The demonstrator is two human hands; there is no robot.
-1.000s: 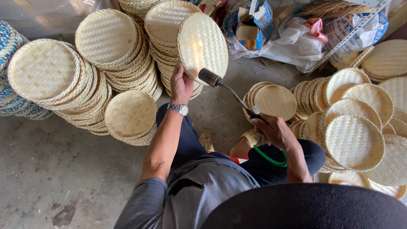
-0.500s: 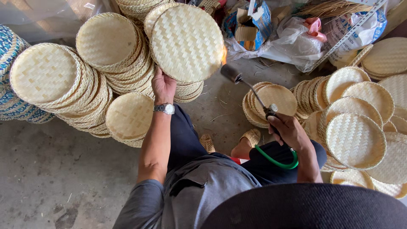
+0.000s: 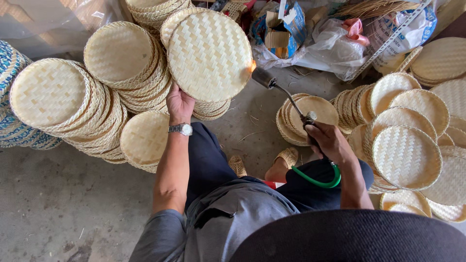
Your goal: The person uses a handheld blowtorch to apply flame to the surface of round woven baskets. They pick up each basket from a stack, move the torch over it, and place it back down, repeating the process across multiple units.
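Above the lap, the left hand [image 3: 178, 103] grips the woven tray [image 3: 209, 54] by its lower rim, face toward the camera; the right hand [image 3: 326, 140] is closed around the torch [image 3: 284, 93], whose flaming nozzle points up-left at the tray's right edge.
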